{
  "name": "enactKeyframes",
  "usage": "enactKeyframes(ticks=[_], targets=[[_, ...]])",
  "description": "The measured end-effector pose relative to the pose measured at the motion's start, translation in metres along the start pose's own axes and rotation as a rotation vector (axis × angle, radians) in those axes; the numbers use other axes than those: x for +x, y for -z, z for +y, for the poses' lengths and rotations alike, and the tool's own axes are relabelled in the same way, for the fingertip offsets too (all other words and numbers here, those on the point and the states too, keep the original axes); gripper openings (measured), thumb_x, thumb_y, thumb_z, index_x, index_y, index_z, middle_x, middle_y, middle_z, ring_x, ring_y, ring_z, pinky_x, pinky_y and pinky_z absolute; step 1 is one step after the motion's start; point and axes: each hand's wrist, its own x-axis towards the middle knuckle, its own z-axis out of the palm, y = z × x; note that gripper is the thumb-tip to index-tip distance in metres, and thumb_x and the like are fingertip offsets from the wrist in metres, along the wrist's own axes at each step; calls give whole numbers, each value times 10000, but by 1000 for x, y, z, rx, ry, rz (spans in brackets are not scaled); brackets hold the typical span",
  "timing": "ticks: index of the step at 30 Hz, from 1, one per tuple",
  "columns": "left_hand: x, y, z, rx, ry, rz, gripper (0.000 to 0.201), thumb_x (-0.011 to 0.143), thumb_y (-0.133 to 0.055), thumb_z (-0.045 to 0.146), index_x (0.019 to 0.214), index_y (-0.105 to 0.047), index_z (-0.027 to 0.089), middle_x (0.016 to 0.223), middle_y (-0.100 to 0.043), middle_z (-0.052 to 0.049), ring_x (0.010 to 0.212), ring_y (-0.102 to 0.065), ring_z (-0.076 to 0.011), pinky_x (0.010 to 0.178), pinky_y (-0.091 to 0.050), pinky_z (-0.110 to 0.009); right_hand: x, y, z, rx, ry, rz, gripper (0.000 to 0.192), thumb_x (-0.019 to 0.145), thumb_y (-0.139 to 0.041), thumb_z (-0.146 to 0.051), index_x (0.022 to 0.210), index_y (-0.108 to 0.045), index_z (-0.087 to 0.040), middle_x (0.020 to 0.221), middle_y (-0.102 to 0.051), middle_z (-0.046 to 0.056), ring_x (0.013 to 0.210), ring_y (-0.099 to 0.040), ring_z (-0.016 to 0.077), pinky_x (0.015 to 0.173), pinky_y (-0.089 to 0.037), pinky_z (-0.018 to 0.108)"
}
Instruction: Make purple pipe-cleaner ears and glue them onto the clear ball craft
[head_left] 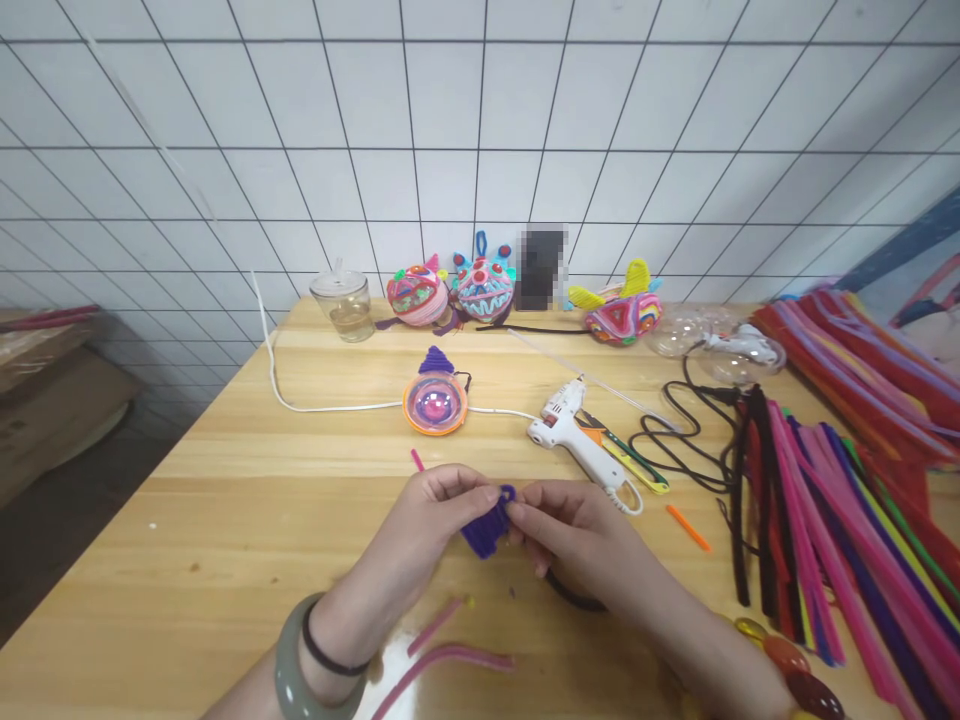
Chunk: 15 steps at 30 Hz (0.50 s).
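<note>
Between both hands is a folded purple pipe cleaner piece (484, 532), bent into tight parallel rows with a small loop at its top. My left hand (442, 510) pinches its upper left side with thumb and fingers. On the other side my right hand (559, 525) pinches the edge by the loop. Beyond the hands lies a round ornament (435, 403) with an orange rim and a similar purple triangle (435, 360) at its top. Pink pipe cleaner pieces (450, 655) rest on the table just in front of my left forearm.
A white glue gun (577, 430) lies beside a yellow-green cutter (637, 465). Pipe cleaner bundles (840, 540) and glossy oval pieces (814, 692) cover the right side. Along the wall stand a lidded glass (343, 305), decorated balls (485, 288) and clear plastic shells (679, 332).
</note>
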Motion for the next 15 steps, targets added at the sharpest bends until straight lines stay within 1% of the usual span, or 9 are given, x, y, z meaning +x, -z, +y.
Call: enactKeyframes(ticks=[2, 5, 10, 15], targets=[[0, 1, 0, 16, 14, -4, 147, 696, -725, 279, 659, -692, 140, 582, -666, -11, 524, -555, -106, 543, -402, -225, 0, 1, 0, 4, -14, 15, 374, 797, -621, -484, 622, -585, -156, 503, -475, -59, 424, -396, 60, 429, -309, 195], [-1, 2, 1, 55, 15, -17, 158, 689, -730, 296, 672, -707, 140, 588, -675, -20, 529, -557, -112, 551, -402, -232, 0, 2, 0, 33, -42, 12, 384, 749, -653, -516, 618, -586, -161, 516, -493, -55, 401, -393, 56, 407, -315, 193], [-1, 1, 3, 94, -16, -52, 192, 707, -714, 325, 672, -704, 137, 581, -672, -29, 544, -555, -121, 558, -396, -237, 0, 3, 0, 72, -65, -65, 386, 766, -635, -512, 623, -600, -155, 560, -562, -29, 401, -422, 55, 408, -359, 188], [-2, 0, 3, 118, -12, -30, 196, 690, -728, 325, 654, -700, 134, 580, -660, -24, 540, -533, -112, 549, -388, -230, -2, 3, -2, 72, -64, -71, 395, 769, -641, -506, 603, -576, -154, 509, -507, -56, 391, -389, 44, 407, -312, 177]])
